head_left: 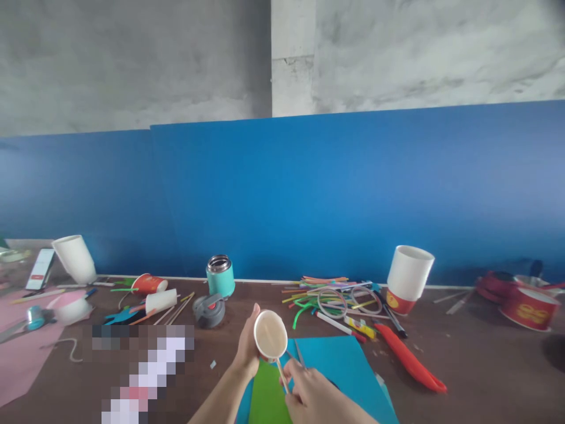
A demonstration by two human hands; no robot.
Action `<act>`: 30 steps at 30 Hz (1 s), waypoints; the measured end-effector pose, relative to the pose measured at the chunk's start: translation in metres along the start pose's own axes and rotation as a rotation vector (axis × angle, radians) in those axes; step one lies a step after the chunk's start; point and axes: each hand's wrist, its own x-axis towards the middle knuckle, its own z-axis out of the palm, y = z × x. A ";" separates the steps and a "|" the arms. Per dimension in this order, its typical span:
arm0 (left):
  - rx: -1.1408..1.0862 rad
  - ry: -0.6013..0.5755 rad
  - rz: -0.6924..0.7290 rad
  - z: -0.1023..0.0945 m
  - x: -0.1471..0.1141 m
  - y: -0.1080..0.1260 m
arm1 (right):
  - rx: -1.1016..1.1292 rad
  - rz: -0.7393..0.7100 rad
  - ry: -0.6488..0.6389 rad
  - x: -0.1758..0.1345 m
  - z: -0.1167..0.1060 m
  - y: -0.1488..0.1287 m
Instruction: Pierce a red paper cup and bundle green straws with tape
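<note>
In the lower middle, my left hand is wrapped round a white paper cup, its open mouth turned toward me. The inside of the cup looks bare. A thin wooden stick runs down from the cup's rim. My right hand has its fingers curled round this stick, close below the cup. Scissors show partly behind my right hand, blades apart, over the blue paper; the hand hides most of them. Under the stick lies a sheet of green paper.
Behind my hands stand a turquoise thermos and its grey lid. To the right lie pipe cleaners, markers, a red pouch-like thing and tall stacked cups. A blue partition bounds the table.
</note>
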 end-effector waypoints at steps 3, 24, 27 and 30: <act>0.006 -0.009 0.032 -0.001 0.000 0.000 | -0.007 0.007 -0.009 0.001 0.001 0.000; -0.043 -0.052 0.050 -0.005 0.004 -0.001 | -0.029 -0.008 0.004 0.003 0.005 0.004; -0.040 -0.048 0.054 -0.005 0.003 -0.001 | -0.054 -0.017 0.011 0.003 0.007 0.004; -0.018 -0.032 0.057 -0.006 0.003 -0.001 | -0.088 -0.033 0.023 0.003 0.009 0.006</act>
